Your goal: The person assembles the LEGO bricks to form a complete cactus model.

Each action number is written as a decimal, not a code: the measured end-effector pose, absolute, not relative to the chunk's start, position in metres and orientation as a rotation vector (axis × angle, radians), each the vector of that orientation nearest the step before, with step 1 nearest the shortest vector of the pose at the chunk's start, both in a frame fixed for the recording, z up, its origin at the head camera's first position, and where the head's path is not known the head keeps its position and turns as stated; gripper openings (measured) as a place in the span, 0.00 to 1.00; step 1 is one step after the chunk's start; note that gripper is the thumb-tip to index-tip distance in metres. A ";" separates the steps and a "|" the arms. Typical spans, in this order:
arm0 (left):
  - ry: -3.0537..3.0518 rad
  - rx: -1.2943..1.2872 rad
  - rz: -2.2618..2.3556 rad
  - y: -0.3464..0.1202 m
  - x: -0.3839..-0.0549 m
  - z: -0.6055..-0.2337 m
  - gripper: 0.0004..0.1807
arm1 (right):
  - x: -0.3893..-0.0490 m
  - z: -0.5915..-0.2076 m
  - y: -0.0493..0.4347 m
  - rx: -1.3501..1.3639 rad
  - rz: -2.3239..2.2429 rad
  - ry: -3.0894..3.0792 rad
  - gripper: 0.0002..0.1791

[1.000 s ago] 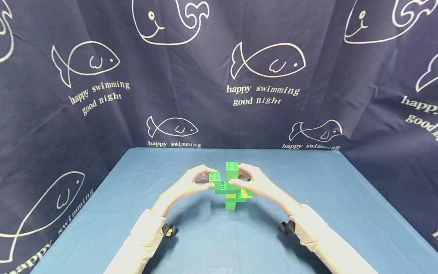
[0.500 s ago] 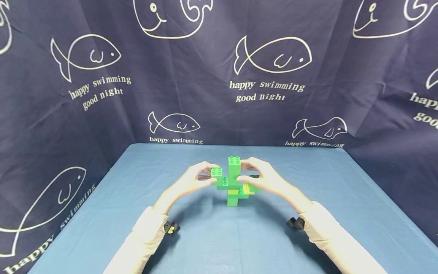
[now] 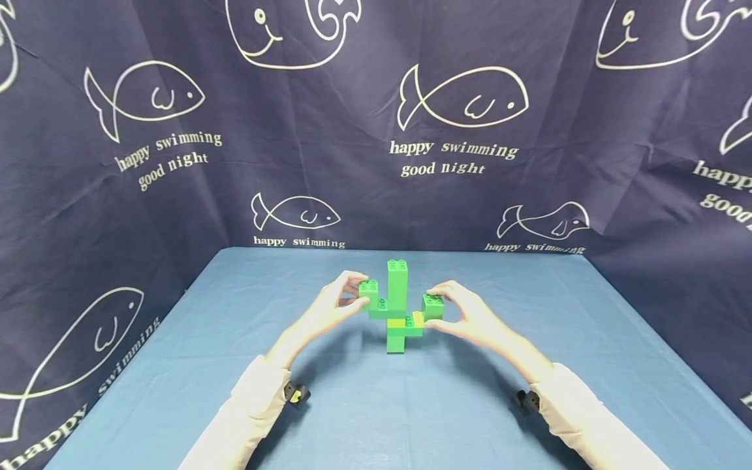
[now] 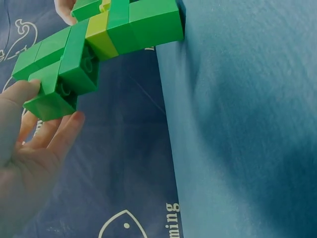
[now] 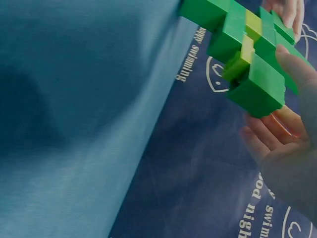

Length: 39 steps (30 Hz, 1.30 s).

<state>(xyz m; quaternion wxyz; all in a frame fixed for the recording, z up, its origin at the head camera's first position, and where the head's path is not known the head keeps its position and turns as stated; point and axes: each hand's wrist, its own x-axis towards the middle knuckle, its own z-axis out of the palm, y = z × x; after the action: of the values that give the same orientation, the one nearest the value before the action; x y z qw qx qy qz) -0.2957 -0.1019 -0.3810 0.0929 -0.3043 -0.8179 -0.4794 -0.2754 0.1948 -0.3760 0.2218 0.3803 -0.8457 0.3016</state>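
Note:
A cactus-like build of green and yellow toy building blocks stands upright on the table, with a tall column and an arm on each side. My left hand holds the green block on top of the left arm, thumb in front and fingers behind. At the right arm, my right hand grips a green block between thumb and fingers. That block is beside a yellow piece and overlaps it in the right wrist view. A yellow block shows low in the column in the left wrist view.
The table has a blue cloth over it. Dark blue curtains with white fish prints hang behind and at both sides. A small black camera sits on each wrist, the left one having a yellow spot.
My right hand has moved away from the tall column, to the right and slightly down, onto the right-hand green block. My left hand stays at the left arm's block.

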 end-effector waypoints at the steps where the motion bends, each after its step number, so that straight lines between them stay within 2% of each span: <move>1: -2.420 -0.898 -1.422 -0.102 -0.296 -0.382 0.22 | -0.275 -0.378 0.195 1.051 0.841 -2.344 0.30; 4: -2.400 -0.885 -1.409 -0.100 -0.296 -0.383 0.23 | -0.274 -0.382 0.196 1.043 0.836 -2.373 0.34; 8: -2.393 -0.898 -1.358 -0.097 -0.296 -0.386 0.29 | -0.273 -0.386 0.194 1.013 0.761 -2.433 0.37; 12: -2.401 -0.909 -1.324 -0.093 -0.296 -0.390 0.37 | -0.272 -0.388 0.190 0.982 0.647 -2.450 0.37; 18: -2.410 -0.890 -1.278 -0.090 -0.293 -0.395 0.42 | -0.272 -0.388 0.183 0.925 0.560 -2.454 0.36; 30: -2.459 -0.792 -1.091 -0.082 -0.290 -0.400 0.43 | -0.273 -0.389 0.181 0.932 0.443 -2.416 0.33; 39: -2.408 -0.819 -1.139 -0.082 -0.298 -0.401 0.42 | -0.284 -0.389 0.185 0.941 0.473 -2.432 0.32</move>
<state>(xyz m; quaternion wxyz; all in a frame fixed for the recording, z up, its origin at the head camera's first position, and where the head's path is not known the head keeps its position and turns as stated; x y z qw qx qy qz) -0.2983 -0.0823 -0.4007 0.1763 -0.2891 -0.8506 -0.4023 -0.2841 0.1850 -0.3895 0.2435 0.3443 -0.8901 0.1732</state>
